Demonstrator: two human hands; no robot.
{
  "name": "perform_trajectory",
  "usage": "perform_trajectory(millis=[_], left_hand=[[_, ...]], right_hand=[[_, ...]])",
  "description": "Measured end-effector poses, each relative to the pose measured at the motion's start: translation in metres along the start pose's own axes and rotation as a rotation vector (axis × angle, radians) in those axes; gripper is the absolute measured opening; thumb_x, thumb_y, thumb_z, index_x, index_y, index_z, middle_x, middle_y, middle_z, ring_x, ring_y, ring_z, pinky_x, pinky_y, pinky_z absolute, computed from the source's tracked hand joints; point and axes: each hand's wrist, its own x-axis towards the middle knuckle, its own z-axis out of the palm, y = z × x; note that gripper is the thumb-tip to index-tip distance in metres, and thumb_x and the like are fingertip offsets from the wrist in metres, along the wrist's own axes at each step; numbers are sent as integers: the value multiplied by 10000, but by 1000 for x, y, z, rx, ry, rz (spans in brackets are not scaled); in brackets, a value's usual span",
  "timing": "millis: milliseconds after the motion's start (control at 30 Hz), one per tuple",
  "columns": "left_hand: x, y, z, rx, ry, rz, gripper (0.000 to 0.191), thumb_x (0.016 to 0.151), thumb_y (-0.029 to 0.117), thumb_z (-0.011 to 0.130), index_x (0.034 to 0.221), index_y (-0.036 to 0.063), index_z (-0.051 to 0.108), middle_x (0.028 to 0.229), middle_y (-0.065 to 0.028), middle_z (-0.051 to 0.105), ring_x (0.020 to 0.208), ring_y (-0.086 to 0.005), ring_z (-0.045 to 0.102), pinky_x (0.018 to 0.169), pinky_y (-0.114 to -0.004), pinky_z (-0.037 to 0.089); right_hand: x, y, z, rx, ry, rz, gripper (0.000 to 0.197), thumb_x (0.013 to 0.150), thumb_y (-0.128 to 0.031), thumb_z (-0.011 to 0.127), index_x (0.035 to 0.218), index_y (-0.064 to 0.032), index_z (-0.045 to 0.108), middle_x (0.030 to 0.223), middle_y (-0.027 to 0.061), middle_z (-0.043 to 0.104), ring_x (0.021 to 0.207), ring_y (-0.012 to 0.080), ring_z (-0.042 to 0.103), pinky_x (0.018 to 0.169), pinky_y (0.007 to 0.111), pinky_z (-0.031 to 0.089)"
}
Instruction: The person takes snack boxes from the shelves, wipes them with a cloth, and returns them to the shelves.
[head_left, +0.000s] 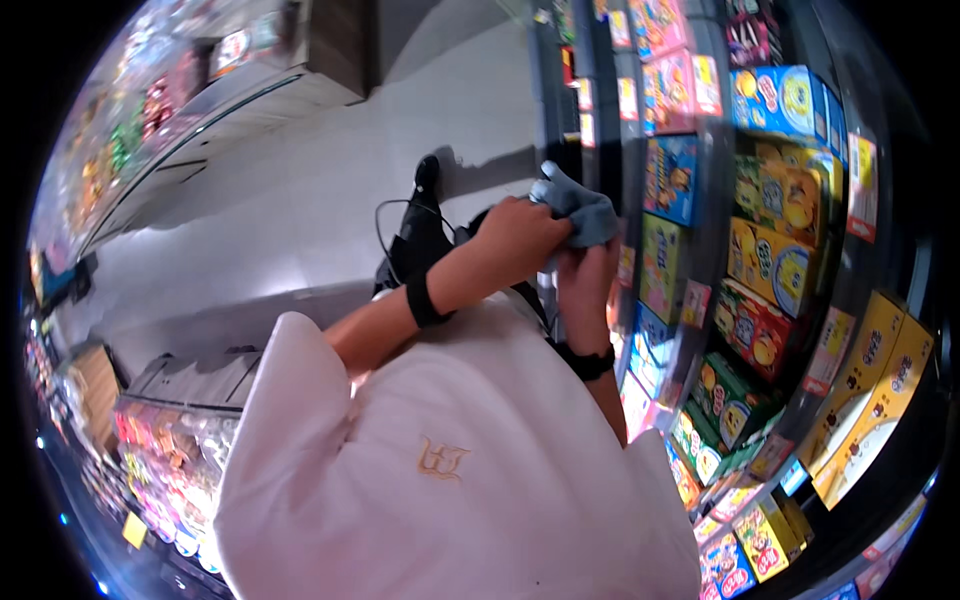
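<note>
A grey-blue cloth (581, 210) is bunched up between my two hands, in front of my body and close beside the shelves. From the left my left hand (523, 231) grips its near side, the fingers curled over the fabric. Just below the cloth is my right hand (589, 262), whose fingers are mostly hidden under it; the hand is against the cloth. Each wrist wears a black band. Boxed snacks (670, 176) stand on the shelf right next to the cloth.
Shelves with price tags (831, 349) and colourful packaged boxes (772, 262) run along the right. Display units with wrapped goods (161, 465) stand at the left. My black shoe (427, 176) is on the pale floor (322, 165), with a thin black cable (381, 225) near my legs.
</note>
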Motion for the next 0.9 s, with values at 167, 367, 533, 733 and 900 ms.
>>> perform_trajectory(millis=[167,367,533,733,900], left_hand=[[-39,-13,-18,17,189,-119,70,835,155,651,855,91,632,805,-110,631,773,-326,653,675,-438,517],[-102,-40,-39,-2,459,-235,79,860,143,626,866,65,620,808,-123,616,805,-348,633,714,-452,517],[-162,-70,-56,-169,554,-333,117,868,120,644,942,31,656,928,-122,654,863,-355,625,745,-447,519],[-215,-108,-88,-307,779,-334,62,855,37,623,900,-4,613,787,-197,620,724,-424,592,631,-463,470],[-247,-151,-109,-240,798,-432,71,866,73,620,867,11,585,671,-230,598,644,-445,589,583,-489,459]], right_hand=[[7,8,36,-11,-131,60,314,988,-90,498,1289,-2,516,1244,108,582,1139,196,592,978,328,505],[-4,35,78,-189,-276,73,291,1002,-135,496,1265,-23,550,1148,68,609,1058,149,589,890,281,493],[-10,81,117,-604,-469,-314,220,992,-32,498,1178,31,597,1055,110,661,989,170,605,904,315,474],[-37,116,185,-545,-572,-260,237,1013,-83,490,1237,-10,508,1053,64,596,974,127,547,879,286,461],[-44,169,244,-707,-623,-105,214,995,-150,519,1148,-2,540,938,87,629,836,134,582,741,297,479]])
